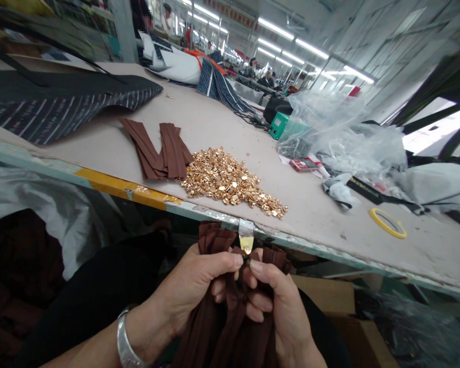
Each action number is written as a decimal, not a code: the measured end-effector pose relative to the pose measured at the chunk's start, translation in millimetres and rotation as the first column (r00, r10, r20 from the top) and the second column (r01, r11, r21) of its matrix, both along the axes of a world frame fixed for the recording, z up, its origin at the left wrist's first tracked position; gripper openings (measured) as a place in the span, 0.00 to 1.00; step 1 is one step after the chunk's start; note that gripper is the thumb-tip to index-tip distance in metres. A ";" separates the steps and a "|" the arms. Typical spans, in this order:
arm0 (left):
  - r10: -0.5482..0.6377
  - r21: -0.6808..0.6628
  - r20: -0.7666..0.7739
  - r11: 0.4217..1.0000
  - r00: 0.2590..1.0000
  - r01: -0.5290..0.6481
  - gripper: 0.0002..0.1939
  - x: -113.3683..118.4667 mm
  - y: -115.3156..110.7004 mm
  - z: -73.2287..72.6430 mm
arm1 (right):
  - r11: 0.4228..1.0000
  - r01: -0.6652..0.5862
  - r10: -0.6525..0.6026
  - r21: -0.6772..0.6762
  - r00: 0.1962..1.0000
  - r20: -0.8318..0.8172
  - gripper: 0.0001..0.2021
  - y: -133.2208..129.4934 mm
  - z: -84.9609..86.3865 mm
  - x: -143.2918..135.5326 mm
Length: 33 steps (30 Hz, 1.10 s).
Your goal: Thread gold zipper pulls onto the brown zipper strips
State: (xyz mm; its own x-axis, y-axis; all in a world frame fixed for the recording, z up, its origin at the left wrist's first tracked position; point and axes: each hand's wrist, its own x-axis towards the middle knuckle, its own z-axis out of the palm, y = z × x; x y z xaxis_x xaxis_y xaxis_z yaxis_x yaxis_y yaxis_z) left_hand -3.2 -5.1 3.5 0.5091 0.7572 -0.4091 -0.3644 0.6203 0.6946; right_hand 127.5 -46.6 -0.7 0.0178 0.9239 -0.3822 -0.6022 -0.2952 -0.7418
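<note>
Below the table edge, my left hand point(199, 276) is closed around a bunch of dark brown zipper tapes point(215, 237), the thumb and forefinger pinched at the tip. My right hand point(283, 291) grips more brown tapes, its thumb and fingertips almost meeting the left ones. The long tapes hang down between both hands. Just above the fingertips, a small metal tab point(246, 236) sticks out from the table edge, with a tiny gold piece at its tip. My fingers hide what is pinched there. On the table lies a heap of small gold zipper sliders point(224, 176).
Folded brown strips point(174, 153) lie left of the heap. Striped dark fabric point(72, 107) covers the far left. To the right are clear plastic bags point(329, 128), a green box point(279, 125) and a yellow tape roll point(387, 223). A cardboard box point(325, 294) stands below.
</note>
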 end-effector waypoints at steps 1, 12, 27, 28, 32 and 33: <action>-0.003 0.010 0.008 1.000 1.000 0.003 0.10 0.3 0.4 0.0 | 1.000 -0.001 0.001 0.003 1.000 -0.003 0.12 0.2 -0.3 0.1; -0.020 0.061 -0.031 0.998 0.999 0.022 0.08 1.5 3.0 1.4 | 1.000 0.014 -0.014 -0.019 1.000 -0.021 0.10 4.2 -1.7 -1.1; -0.035 0.110 -0.083 0.993 0.996 0.044 0.06 -1.5 8.9 7.8 | 1.000 0.019 -0.019 0.009 0.999 -0.032 0.08 3.0 0.0 -0.4; -0.046 0.105 -0.082 0.993 0.996 0.054 0.06 -1.8 9.3 8.1 | 1.000 0.024 -0.024 0.012 0.999 -0.033 0.08 2.9 0.2 -0.7; -0.100 0.094 -0.082 0.990 0.992 0.108 0.07 -1.0 12.3 7.4 | 0.999 0.035 -0.035 0.012 0.999 -0.037 0.08 3.3 0.3 -2.1; -0.109 0.087 -0.080 0.990 0.991 0.115 0.08 -0.4 13.3 7.1 | 0.999 0.036 -0.035 0.013 0.999 -0.039 0.08 3.4 0.2 -2.4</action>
